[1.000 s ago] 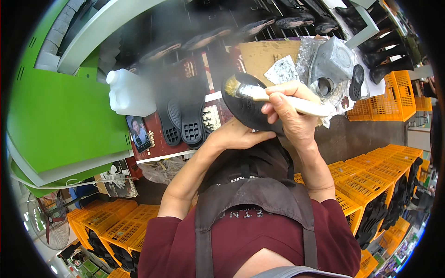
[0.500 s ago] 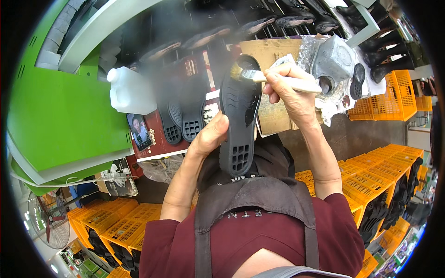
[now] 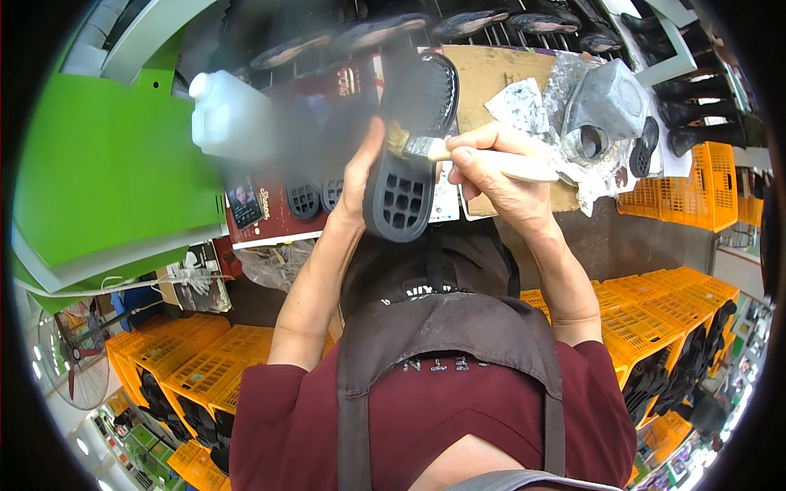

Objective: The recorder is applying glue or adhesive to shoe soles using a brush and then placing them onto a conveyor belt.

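My left hand (image 3: 362,176) grips a black shoe sole (image 3: 399,200) along its left side, with the gridded heel end toward me. Wet, shiny streaks show along the right rim at its far end. In my right hand (image 3: 508,168) is a paintbrush (image 3: 524,166) with a pale handle; its yellowish bristles touch the sole's inner face just beyond the heel grid. More black soles (image 3: 303,200) lie to the left on the dark red printed board. A smeared blur hides part of the far left of the sole and the things behind it.
A white plastic jug (image 3: 231,119) and a phone (image 3: 244,203) are on the left. At right stands a grey, coated container (image 3: 607,102) beside plastic wrap and a small sole (image 3: 644,147). Cardboard (image 3: 491,82) covers the bench. Orange crates (image 3: 655,307) stand behind me on both sides.
The brush has moved from the sole's far end down toward the heel. The sole has shifted away from me and up in view, and my left hand has moved with it.
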Available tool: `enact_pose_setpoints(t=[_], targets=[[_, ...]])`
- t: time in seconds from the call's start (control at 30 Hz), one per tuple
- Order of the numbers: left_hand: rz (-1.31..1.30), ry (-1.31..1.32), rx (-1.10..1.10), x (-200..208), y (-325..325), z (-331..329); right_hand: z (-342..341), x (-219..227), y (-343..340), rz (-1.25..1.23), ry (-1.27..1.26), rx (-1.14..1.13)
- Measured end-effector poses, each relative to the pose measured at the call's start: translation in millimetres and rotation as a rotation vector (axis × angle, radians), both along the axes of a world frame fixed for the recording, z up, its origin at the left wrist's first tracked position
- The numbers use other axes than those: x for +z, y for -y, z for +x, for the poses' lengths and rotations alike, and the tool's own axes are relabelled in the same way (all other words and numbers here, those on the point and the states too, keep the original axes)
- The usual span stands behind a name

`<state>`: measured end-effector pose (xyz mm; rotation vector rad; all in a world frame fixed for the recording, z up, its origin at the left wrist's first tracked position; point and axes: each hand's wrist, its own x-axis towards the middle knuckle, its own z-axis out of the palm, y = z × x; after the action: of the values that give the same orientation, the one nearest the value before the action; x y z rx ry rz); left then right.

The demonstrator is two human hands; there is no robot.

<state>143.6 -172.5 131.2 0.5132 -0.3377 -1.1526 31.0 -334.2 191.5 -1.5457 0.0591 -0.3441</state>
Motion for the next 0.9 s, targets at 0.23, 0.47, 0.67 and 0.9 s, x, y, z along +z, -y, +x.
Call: enact_pose_setpoints(t=[0.23,0.47,0.67,0.9], targets=[[0.179,-0.152,0.248,6,9,0,-8,8,-14,0.081,-0.073,0.039],[0.252,-0.188,0.218,5,8,3,-10,31,-8,0.137,-0.188,0.104],[0.128,-0.369,0.009,34,5,1,-2,41,2,0.062,-0.146,0.22],[0.351,-0.375,-0.219,47,8,-5,16,29,32,0.092,-0.037,0.533]])
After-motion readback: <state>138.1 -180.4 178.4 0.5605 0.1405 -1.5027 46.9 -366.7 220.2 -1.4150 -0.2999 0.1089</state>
